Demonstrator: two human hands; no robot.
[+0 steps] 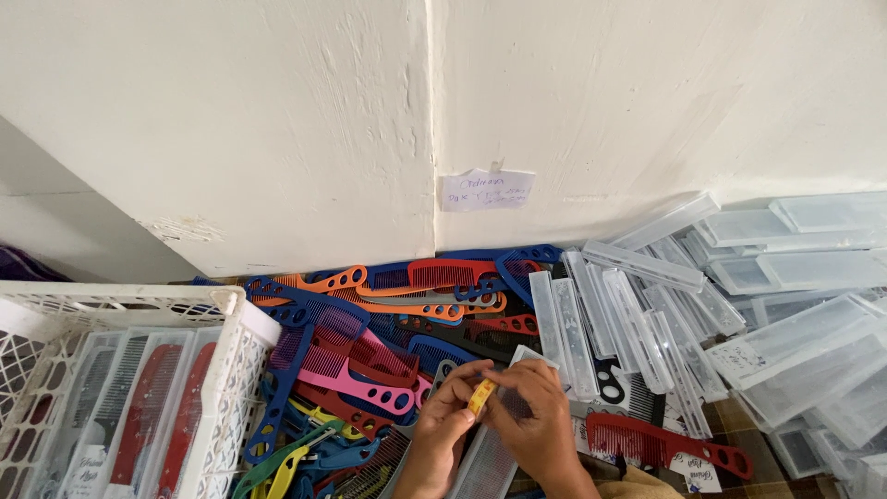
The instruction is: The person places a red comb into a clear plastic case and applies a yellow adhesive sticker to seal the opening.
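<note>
Left hand (445, 418) and right hand (536, 416) pinch 1 yellow comb (481, 395) together over a clear case (490, 457); loose coloured combs (370, 342) lie just left.

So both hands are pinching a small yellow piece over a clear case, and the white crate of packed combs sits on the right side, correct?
Not quite: the head view shows the white crate of packed combs on the left side. The rest holds: the left hand and right hand pinch a small yellow piece over a clear case.
</note>
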